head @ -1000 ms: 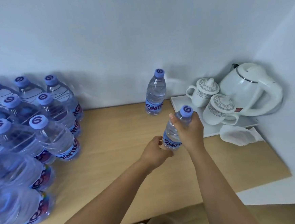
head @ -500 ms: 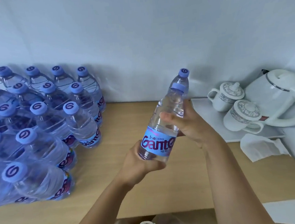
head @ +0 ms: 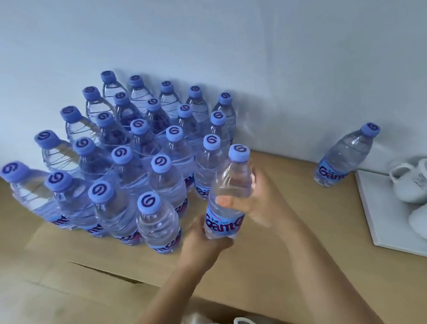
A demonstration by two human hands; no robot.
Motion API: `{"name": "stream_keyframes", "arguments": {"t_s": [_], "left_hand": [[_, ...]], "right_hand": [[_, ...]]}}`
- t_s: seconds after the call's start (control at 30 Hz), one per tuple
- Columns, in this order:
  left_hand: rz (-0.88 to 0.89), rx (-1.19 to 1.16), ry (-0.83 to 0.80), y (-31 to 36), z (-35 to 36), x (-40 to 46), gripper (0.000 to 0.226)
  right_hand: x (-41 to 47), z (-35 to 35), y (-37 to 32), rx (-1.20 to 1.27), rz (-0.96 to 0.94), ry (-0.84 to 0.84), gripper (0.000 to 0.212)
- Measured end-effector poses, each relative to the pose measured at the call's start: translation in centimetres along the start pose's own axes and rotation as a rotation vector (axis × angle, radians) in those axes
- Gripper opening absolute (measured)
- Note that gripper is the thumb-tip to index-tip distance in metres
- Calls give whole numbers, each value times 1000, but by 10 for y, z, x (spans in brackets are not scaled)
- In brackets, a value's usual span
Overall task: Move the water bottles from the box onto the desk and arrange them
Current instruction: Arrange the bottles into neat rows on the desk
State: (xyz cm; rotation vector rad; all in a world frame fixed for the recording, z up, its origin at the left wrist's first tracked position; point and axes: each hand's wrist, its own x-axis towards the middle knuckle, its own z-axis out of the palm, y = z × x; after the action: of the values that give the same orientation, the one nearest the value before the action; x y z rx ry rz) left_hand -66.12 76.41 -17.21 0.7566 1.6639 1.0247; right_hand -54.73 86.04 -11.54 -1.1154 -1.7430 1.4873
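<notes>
We hold one water bottle (head: 226,194) upright in both hands, just in front of the right end of the front row of a packed group of bottles (head: 135,152) standing on the wooden desk (head: 279,264). Our left hand (head: 203,242) curls round the bottle's base, under and beside the blue label, with the fingers wrapped below the lettering. Our right hand (head: 258,199) wraps the clear middle of the bottle from the right, its thumb lying across the front just above the label. The blue cap (head: 239,152) stands free above both hands, so the bottle's neck and shoulder rise clear of our grip while its lower half sits between the two palms. We cannot tell whether the bottom of the bottle touches the desk, since the left hand hides it.

The massed bottles stand in close rows against the pale wall (head: 222,33), caps up, touching one another. The nearest of them (head: 158,222) stands just to the left of our left hand. A single bottle (head: 345,156) stands apart to the right, beside the wall and next to a white tray (head: 380,212) that carries white lidded cups (head: 418,181). A cardboard flap (head: 89,281) shows below the desk edge at lower left.
</notes>
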Motion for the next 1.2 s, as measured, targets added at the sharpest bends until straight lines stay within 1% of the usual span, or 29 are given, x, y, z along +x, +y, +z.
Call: {"name": "stream_keyframes", "arguments": {"t_s": [0.07,0.13,0.23,0.33,0.4,0.57,0.63,0.77,0.93,1.03,1.1,1.13,1.2], "left_hand": [[-33,-20,81,-9,-1,2,37],[-58,-31,104,-16,-2,3,38],[-84,27,138,-22,-2,10,33],[-144,30,109,-22,5,14,35],[-170,5,82,-23,7,16,36],[-160,4,73,-31,11,17,50],[-170,-3,79,-31,13,16,51],[-175,-29,117,-30,18,15,58],[-140,39,141,-27,20,11,66],[-153,44,155,-21,24,13,62],[-201,21,132,-13,28,16,54],[-228,11,93,-8,30,18,47],[-277,-14,-15,5,40,22,33]], "right_hand": [[5,17,8,-39,-16,4,65],[10,32,13,-57,-24,33,67],[20,50,19,-80,-61,49,73],[23,56,26,-130,-111,78,76],[23,59,29,-150,-123,68,73],[23,59,38,-123,-181,65,68],[24,56,40,-119,-190,40,68],[23,53,44,-130,-190,20,71],[22,54,46,-144,-202,26,74],[21,51,44,-216,-264,2,86],[16,42,40,-293,-316,-12,97],[13,37,38,-332,-347,9,97],[6,19,36,-387,-389,139,84]]}}
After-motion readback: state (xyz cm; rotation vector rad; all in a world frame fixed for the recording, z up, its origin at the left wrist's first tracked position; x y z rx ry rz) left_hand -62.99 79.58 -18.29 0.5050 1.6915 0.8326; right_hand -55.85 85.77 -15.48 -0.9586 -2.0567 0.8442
